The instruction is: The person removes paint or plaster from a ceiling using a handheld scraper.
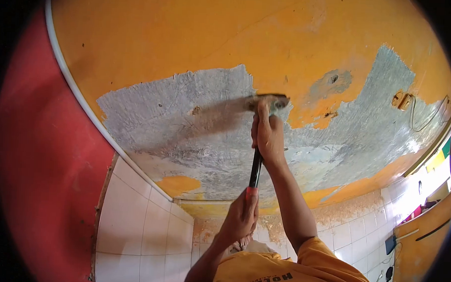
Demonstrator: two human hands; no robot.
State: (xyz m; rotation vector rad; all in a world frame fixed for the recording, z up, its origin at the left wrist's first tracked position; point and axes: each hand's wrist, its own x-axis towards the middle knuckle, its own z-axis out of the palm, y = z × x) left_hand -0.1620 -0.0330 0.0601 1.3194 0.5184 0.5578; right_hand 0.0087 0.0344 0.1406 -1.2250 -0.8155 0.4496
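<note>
Scraper [256,168] — blade [281,98] toward wall [189,35] — long axis back toward shirt [300,270]

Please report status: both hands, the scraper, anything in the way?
Left hand low on scraper, right hand near blade. Blade at edge of orange paint. Wall socket off right, apart from blade.

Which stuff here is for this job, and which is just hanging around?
For the job:
long-handled scraper, held against the wall
orange wall with grey patches

Just there:
white pipe
wall socket
dark things at lower right, too small to tell
</note>
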